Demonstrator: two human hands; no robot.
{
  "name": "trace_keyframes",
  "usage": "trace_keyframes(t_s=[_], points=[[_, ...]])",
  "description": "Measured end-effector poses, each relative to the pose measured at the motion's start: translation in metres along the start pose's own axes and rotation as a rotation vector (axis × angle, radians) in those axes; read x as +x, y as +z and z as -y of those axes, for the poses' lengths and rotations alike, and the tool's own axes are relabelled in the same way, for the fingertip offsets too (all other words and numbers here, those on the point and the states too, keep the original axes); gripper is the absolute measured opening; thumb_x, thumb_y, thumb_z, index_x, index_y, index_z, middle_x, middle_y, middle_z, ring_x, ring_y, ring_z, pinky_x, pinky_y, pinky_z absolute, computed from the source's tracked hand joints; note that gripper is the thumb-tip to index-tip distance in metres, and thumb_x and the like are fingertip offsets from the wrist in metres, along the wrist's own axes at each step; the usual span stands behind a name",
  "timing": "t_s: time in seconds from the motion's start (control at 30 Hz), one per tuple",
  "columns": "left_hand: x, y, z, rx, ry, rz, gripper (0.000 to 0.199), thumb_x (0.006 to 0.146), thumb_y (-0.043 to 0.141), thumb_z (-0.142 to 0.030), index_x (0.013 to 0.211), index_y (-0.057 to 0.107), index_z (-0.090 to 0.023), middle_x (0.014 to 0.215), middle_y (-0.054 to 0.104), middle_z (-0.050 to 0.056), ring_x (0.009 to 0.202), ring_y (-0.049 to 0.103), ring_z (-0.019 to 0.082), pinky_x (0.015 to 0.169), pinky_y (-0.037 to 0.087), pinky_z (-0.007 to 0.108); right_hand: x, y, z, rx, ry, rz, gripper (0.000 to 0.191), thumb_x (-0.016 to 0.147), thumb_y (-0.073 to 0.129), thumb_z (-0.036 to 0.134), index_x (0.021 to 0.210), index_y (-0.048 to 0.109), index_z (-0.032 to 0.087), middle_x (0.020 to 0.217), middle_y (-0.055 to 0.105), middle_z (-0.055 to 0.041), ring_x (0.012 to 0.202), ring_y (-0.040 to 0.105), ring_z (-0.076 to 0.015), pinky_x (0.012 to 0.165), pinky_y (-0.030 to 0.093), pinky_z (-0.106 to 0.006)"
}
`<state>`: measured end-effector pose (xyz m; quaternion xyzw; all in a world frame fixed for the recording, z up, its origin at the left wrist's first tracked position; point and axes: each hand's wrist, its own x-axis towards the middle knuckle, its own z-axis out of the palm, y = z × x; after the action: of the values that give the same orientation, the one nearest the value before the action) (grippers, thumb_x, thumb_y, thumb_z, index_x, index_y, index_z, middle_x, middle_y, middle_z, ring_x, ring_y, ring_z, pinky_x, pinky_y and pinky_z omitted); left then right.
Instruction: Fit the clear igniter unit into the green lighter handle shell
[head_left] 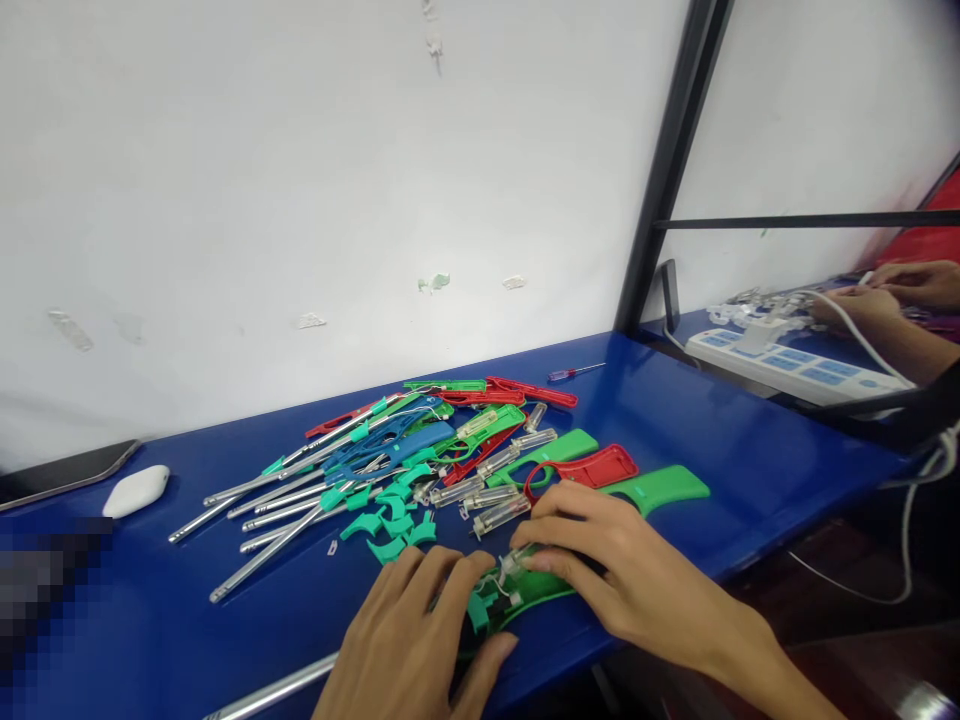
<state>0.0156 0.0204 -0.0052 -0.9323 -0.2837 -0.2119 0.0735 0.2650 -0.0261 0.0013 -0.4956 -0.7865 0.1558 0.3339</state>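
Note:
Near the table's front edge lies a green lighter shell (544, 588) with a teal trigger (478, 610), white wires and a metal tube (281, 688) reaching to the lower left. My left hand (412, 630) is wrapped over the shell's tube end, thumb below and fingers above. With thumb and forefinger, my right hand (600, 560) pinches a small clear fuel tank (514, 562) at the shell's handle part. Just beyond my hands are loose clear tanks (501, 515), several teal triggers (390, 522) and a red shell half (600, 465).
Metal tubes (277, 550) and coloured shells pile up mid-table. A screwdriver (576, 372), white case (137, 491) and phone (67, 473) lie farther back. Beyond the black frame (667, 170) are a power strip (799, 365) and another person's hands (870, 300).

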Motion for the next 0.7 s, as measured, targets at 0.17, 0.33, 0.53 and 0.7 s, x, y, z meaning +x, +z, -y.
trace_keyframes(t_s=[0.17, 0.33, 0.53, 0.7], points=[[0.0005, -0.0005, 0.0, -0.003, -0.003, -0.003, 0.044, 0.092, 0.074, -0.036, 0.131, 0.054, -0.03, 0.11, 0.075, -0.001, 0.097, 0.076, 0.024, 0.081, 0.066, 0.04, -0.0005, -0.0003, -0.0008, 0.028, -0.006, -0.008, 0.021, 0.109, 0.054, 0.024, 0.119, 0.07, 0.03, 0.114, 0.065, -0.0006, 0.105, 0.062, -0.0148, 0.093, 0.048, -0.027], [0.0002, -0.0012, -0.0006, 0.003, 0.0, -0.016, 0.045, 0.091, 0.075, -0.037, 0.131, 0.054, -0.03, 0.111, 0.075, -0.001, 0.1, 0.075, 0.025, 0.083, 0.066, 0.041, -0.0004, -0.0023, -0.0006, 0.036, -0.019, 0.003, 0.023, 0.109, 0.053, 0.021, 0.119, 0.071, 0.03, 0.114, 0.064, -0.0015, 0.105, 0.062, -0.0146, 0.092, 0.047, -0.026], [0.0014, -0.0018, -0.0013, -0.023, -0.015, -0.003, 0.042, 0.092, 0.074, -0.035, 0.13, 0.056, -0.03, 0.11, 0.075, 0.0, 0.097, 0.075, 0.024, 0.082, 0.066, 0.039, 0.0005, -0.0055, 0.0022, 0.015, -0.046, 0.018, 0.022, 0.108, 0.055, 0.021, 0.118, 0.073, 0.027, 0.109, 0.064, -0.0028, 0.101, 0.063, -0.0154, 0.089, 0.048, -0.026], [0.0017, -0.0021, -0.001, -0.049, -0.027, 0.01, 0.039, 0.093, 0.073, -0.034, 0.128, 0.058, -0.03, 0.11, 0.074, 0.0, 0.098, 0.075, 0.024, 0.084, 0.066, 0.039, 0.0007, -0.0067, 0.0036, 0.002, -0.048, 0.029, 0.025, 0.107, 0.054, 0.02, 0.121, 0.074, 0.028, 0.108, 0.065, -0.0039, 0.098, 0.064, -0.0172, 0.086, 0.05, -0.029]])
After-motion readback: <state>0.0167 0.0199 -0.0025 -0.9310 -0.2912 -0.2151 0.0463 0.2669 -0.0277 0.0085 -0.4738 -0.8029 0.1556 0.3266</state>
